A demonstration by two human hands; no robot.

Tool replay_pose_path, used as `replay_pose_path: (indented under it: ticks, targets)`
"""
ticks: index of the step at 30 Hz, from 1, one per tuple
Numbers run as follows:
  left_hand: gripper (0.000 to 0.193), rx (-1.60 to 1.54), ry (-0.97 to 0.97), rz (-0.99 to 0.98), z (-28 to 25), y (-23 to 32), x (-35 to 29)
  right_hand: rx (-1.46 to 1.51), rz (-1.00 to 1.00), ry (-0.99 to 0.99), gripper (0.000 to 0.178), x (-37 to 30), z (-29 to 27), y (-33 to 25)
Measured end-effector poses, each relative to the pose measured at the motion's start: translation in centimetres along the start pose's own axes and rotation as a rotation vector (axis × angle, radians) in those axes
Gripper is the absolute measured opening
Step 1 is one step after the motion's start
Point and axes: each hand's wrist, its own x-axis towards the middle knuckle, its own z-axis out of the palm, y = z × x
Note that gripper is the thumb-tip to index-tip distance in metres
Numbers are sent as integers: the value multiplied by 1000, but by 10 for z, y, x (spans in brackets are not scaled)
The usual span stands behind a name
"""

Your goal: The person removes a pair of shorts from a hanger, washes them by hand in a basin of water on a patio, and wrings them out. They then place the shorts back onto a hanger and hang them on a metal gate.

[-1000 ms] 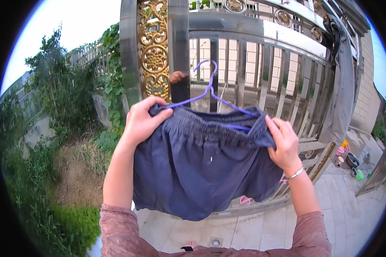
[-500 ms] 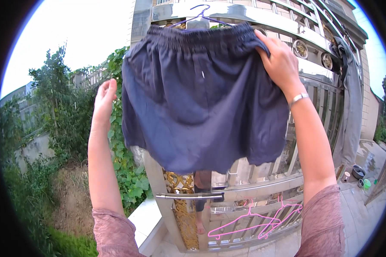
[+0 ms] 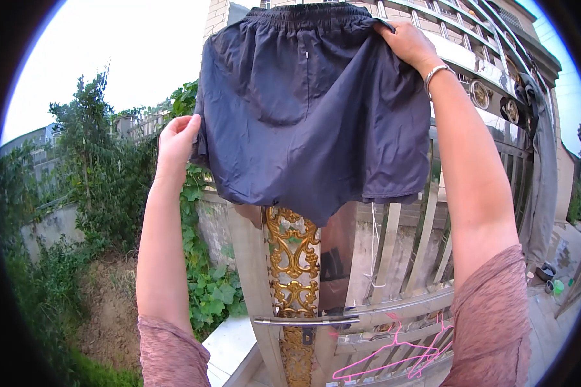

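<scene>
At metal gate (image 3: pixel 407 306): navy elastic-waist shorts (image 3: pixel 303 129) held high, not yet released; right hand (image 3: pixel 407 44) pinches upper corner; left hand (image 3: pixel 179 135) curled at side edge, grip unclear.

No readable text, tiny white mark (image 3: pixel 306 55) on dark shorts (image 3: pixel 316 122), too small to read

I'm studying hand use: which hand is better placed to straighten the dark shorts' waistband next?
Probably the right hand: it holds the dark shorts near the right end of the waistband, while the left hand is lower, at their left edge.
</scene>
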Motion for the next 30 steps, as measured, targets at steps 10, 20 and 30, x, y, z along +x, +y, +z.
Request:
replay_pose_path:
  ticks: [10, 20, 30]
  targets:
    - [28, -381, -38, -139, -6, -18, -14, 350, -375, 161, 32, -24, 51, 37]
    - [26, -520, -49, 15, -11, -22, -18, 251, -195, 91, 39, -22, 47, 18]
    - [42, -128, 170, 200, -15, -17, -13, -293, -120, 424, 34, -28, 42, -9]
